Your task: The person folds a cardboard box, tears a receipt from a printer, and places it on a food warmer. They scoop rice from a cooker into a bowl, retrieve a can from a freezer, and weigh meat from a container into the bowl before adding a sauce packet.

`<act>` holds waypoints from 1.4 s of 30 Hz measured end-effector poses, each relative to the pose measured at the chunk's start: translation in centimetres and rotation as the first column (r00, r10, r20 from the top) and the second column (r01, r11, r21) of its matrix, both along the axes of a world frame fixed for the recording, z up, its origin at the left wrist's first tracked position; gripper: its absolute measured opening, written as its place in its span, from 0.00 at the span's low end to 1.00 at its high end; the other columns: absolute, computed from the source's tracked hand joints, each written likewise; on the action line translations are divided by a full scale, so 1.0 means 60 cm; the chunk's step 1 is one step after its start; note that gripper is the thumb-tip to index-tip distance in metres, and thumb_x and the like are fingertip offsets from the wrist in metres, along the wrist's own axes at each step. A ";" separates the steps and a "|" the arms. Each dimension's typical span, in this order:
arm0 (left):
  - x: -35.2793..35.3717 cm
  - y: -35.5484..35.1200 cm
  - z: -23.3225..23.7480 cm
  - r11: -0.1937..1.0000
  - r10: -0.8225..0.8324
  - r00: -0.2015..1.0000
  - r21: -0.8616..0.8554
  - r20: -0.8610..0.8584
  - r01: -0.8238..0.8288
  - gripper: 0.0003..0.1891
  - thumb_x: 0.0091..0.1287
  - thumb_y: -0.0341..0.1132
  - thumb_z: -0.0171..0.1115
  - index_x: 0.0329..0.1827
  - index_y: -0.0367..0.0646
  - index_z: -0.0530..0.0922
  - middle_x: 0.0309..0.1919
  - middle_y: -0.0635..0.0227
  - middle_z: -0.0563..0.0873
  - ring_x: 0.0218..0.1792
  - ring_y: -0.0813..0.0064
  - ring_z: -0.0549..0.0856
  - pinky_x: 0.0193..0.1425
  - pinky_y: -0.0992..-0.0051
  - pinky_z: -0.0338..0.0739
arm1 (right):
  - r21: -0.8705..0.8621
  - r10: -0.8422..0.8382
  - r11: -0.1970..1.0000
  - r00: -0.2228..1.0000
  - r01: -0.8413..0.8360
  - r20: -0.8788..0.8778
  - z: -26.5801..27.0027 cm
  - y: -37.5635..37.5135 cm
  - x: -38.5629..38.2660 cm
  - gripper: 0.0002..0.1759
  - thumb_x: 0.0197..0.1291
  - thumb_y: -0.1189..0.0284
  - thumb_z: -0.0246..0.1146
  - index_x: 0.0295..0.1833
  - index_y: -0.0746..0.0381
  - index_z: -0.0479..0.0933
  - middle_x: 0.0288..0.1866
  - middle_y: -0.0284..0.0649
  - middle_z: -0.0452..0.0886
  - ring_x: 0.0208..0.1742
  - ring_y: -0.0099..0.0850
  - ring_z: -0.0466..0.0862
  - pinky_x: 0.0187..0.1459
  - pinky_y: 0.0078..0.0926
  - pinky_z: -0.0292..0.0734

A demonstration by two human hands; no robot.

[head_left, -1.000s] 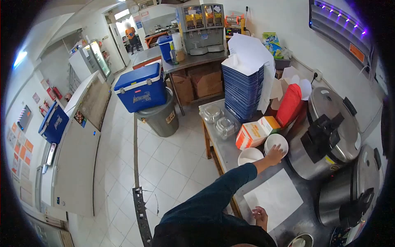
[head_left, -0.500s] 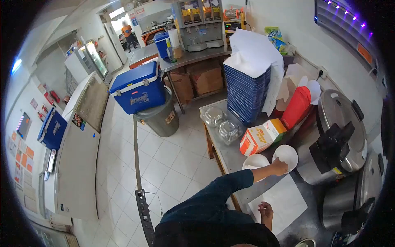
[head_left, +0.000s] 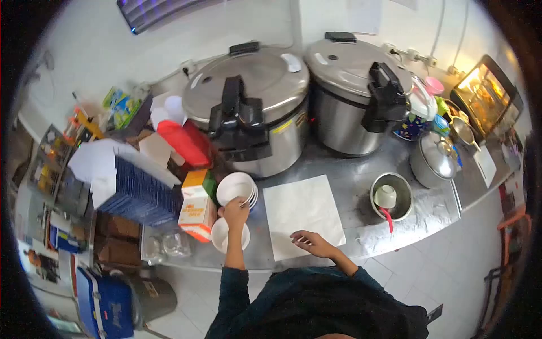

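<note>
My left hand (head_left: 235,212) is closed on the near rim of a stack of white bowls (head_left: 234,188) at the table's left. Just in front of that stack, another white bowl (head_left: 221,235) sits partly under my left wrist. My right hand (head_left: 312,243) hovers at the lower edge of a white paper sheet (head_left: 302,212), fingers apart and holding nothing. The sheet lies flat on the steel table (head_left: 361,233). Beside the bowls stands an orange and white carton (head_left: 197,209).
Two large steel cookers (head_left: 282,144) (head_left: 344,127) stand along the back. Right of the sheet is a metal pot (head_left: 405,212) holding a small cup, with a lidded pot (head_left: 432,164) beyond. Blue stacked trays (head_left: 138,195), a red packet (head_left: 183,142) and clear containers (head_left: 172,246) are at the left.
The view has swung right, bringing both cookers and the pots into sight. My left hand stays at the stacked bowls, and my right hand remains over the paper.
</note>
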State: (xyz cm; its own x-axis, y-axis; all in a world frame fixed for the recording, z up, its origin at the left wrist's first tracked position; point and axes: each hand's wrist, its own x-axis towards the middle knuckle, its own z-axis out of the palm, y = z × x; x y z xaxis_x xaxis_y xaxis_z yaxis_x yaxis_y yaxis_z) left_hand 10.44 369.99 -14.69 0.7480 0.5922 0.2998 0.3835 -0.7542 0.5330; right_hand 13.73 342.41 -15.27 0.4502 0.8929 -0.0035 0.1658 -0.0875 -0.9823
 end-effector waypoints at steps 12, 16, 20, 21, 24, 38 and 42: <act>-0.012 -0.035 0.038 0.991 0.072 0.997 0.115 -0.010 -0.070 0.06 0.37 0.35 0.60 0.19 0.46 0.75 0.18 0.70 0.80 0.22 0.68 0.77 0.40 0.67 0.60 | -0.074 -0.077 0.994 0.996 0.080 0.048 0.013 -0.021 -0.016 0.14 0.57 0.70 0.53 0.49 0.63 0.68 0.39 0.40 0.75 0.38 0.28 0.76 0.40 0.24 0.72; -0.034 -0.023 0.042 0.985 -0.116 0.992 -0.125 0.056 0.123 0.05 0.39 0.32 0.59 0.19 0.44 0.75 0.17 0.64 0.78 0.22 0.62 0.77 0.32 0.66 0.68 | 0.012 -0.028 1.000 0.989 0.026 0.145 0.061 0.032 -0.008 0.15 0.54 0.74 0.56 0.48 0.64 0.69 0.40 0.41 0.75 0.39 0.29 0.77 0.41 0.25 0.72; -0.032 -0.004 -0.028 0.954 -0.270 0.954 -0.100 0.130 0.283 0.10 0.44 0.38 0.59 0.24 0.40 0.74 0.21 0.57 0.78 0.23 0.58 0.78 0.29 0.64 0.70 | 0.014 -0.073 0.997 0.970 0.072 0.232 0.067 0.102 0.008 0.18 0.47 0.78 0.59 0.47 0.63 0.70 0.44 0.42 0.75 0.42 0.33 0.76 0.42 0.27 0.70; -0.023 -0.006 -0.033 0.959 -0.249 0.962 -0.107 0.112 0.261 0.08 0.46 0.35 0.57 0.24 0.40 0.74 0.22 0.56 0.79 0.24 0.58 0.78 0.30 0.62 0.70 | 0.136 -0.128 0.987 0.927 0.085 0.353 0.061 0.121 0.013 0.19 0.47 0.80 0.59 0.48 0.60 0.70 0.43 0.38 0.74 0.41 0.30 0.75 0.40 0.26 0.70; -0.034 -0.034 0.005 0.986 -0.099 0.995 0.133 -0.020 0.101 0.05 0.49 0.33 0.54 0.26 0.44 0.75 0.25 0.60 0.80 0.30 0.64 0.80 0.39 0.65 0.69 | 0.184 -0.216 0.972 0.868 0.146 0.448 0.052 0.179 0.017 0.32 0.45 0.78 0.60 0.58 0.60 0.59 0.56 0.40 0.64 0.51 0.35 0.68 0.42 0.29 0.69; -0.053 -0.019 0.009 0.914 -0.017 0.992 0.404 0.127 -0.036 0.10 0.45 0.36 0.57 0.31 0.45 0.74 0.30 0.70 0.78 0.39 0.73 0.76 0.44 0.72 0.67 | 0.329 -0.375 0.902 0.886 0.280 0.274 -0.035 0.277 0.020 0.42 0.50 0.62 0.60 0.64 0.64 0.45 0.64 0.45 0.51 0.58 0.41 0.61 0.52 0.37 0.60; -0.042 -0.042 -0.011 0.949 -0.022 0.992 0.316 0.124 -0.019 0.13 0.44 0.36 0.58 0.34 0.44 0.73 0.32 0.69 0.77 0.40 0.72 0.75 0.46 0.72 0.65 | 0.398 -0.430 0.875 0.821 0.277 0.375 -0.065 0.280 0.035 0.44 0.43 0.61 0.65 0.61 0.67 0.48 0.59 0.48 0.55 0.59 0.42 0.59 0.57 0.37 0.55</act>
